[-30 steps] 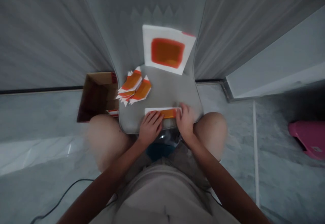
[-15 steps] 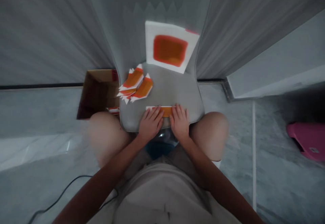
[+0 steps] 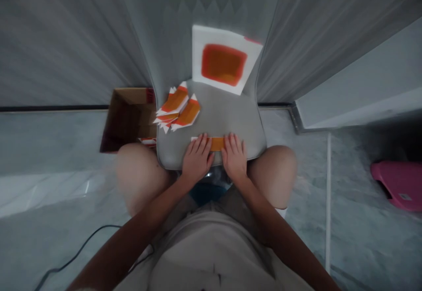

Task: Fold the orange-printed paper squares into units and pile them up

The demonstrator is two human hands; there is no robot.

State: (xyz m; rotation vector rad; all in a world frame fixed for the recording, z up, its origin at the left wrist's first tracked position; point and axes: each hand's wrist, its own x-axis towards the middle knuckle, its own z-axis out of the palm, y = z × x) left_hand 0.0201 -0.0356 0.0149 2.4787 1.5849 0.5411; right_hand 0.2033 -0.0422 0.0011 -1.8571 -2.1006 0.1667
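Note:
Both of my hands lie flat on a folded white paper strip with an orange band [image 3: 216, 144], which rests on the front of a grey padded seat [image 3: 220, 115]. My left hand [image 3: 198, 159] covers its left part, and my right hand [image 3: 234, 157] presses just right of the visible orange. Beyond my hands, a loose pile of folded white-and-orange paper pieces [image 3: 176, 108] lies at the seat's left edge. A white sheet with an orange square [image 3: 224, 64] leans at the seat's far end.
An open cardboard box [image 3: 127, 119] stands left of the seat, with white-and-orange paper [image 3: 147, 141] near its front corner. My knees flank the seat. Grey fabric rises behind it, a pink object [image 3: 400, 185] lies far right, and a black cable [image 3: 75, 256] runs lower left.
My right hand has slid left along the strip toward my left hand. The strip now looks narrower, with less of it showing. The whole view has drifted slightly.

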